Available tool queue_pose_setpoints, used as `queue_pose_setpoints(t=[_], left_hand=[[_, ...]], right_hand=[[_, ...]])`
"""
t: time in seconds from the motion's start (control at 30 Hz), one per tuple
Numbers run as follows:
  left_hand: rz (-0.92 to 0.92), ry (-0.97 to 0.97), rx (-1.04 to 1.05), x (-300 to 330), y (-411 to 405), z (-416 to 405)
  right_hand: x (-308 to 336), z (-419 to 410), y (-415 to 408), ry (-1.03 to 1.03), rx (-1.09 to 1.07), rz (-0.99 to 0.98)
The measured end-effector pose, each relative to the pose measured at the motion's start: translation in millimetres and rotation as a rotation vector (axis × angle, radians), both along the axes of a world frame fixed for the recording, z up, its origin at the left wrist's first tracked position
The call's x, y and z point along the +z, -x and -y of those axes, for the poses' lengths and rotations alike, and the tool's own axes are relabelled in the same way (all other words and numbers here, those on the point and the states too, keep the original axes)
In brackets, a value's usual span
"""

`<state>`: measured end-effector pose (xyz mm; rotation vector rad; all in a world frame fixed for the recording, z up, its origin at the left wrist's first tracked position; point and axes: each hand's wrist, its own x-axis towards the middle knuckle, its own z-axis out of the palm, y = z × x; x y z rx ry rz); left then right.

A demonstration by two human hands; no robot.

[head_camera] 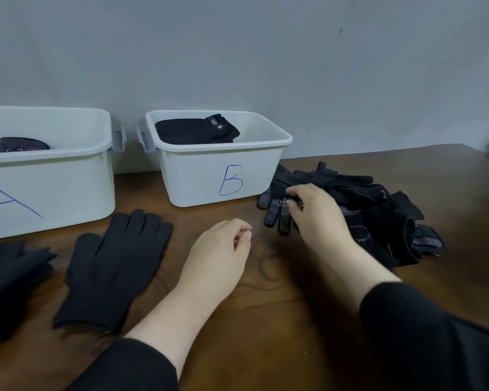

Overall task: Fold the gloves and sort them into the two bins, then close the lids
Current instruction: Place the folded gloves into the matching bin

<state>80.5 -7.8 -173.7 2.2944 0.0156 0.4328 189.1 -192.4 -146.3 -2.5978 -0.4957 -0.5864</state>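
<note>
**Black gloves partly sorted; most work left**

Black folded gloves are seen in bin A [48,165] and bin B [223,170], so sorting is judged begun. A pile [364,210] beside B and two plain gloves [116,266] before A remain on the counter [280,306]. A dotted glove [275,210] is pinched by the right hand [316,213]; the left hand [220,249] is loosely curled, empty. No lids are seen.

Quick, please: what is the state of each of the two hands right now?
Left hand: loosely curled above the table, holding nothing.
Right hand: fingers curled on a dotted glove at the pile's edge, gripping it.
</note>
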Motion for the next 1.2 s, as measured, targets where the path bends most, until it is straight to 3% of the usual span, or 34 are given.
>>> queue_pose_setpoints(t=[0.13, 0.3, 0.37, 0.6, 0.67, 0.73, 0.83, 0.93, 1.0, 1.2], left_hand=[[0.0, 0.018, 0.007, 1.7, -1.9, -3.1], [0.014, 0.027, 0.028, 3.4, -6.9, -8.3], [0.032, 0.045, 0.038, 3.3, -8.1, -10.0], [0.101, 0.066, 0.045, 6.6, -6.5, -8.4], [0.141, 0.146, 0.04, 10.5, -5.0, -6.5], [0.162, 0.299, 0.025, 14.8, -2.8, -5.1], [0.077, 0.571, -0.066, 23.2, 3.4, -2.2], [-0.037, 0.844, -0.138, 26.8, 10.5, -2.1], [-0.066, 0.959, -0.173, 27.3, 17.1, -2.4], [-0.071, 0.974, -0.113, 39.2, 44.9, -11.9]], right_hand=[[20.1, -2.9, -50.8, 0.373, -0.093, -0.105], [13.5, 1.1, -85.8, 0.634, -0.145, -0.15], [9.3, 3.9, -91.0, 0.555, -0.171, -0.07], [66.5, 14.1, -55.8, -0.198, -0.055, 0.041], [84.8, 16.8, -38.6, -0.351, 0.007, -0.038], [95.5, 15.9, -18.4, -0.528, 0.137, -0.238], [93.7, 13.8, 10.5, -0.756, 0.342, -0.515], [84.6, 6.5, 43.5, -0.754, 0.41, -0.628], [79.1, 2.1, 61.3, -0.564, 0.406, -0.604], [86.7, -11.7, 97.3, -0.296, 0.448, -0.673]])
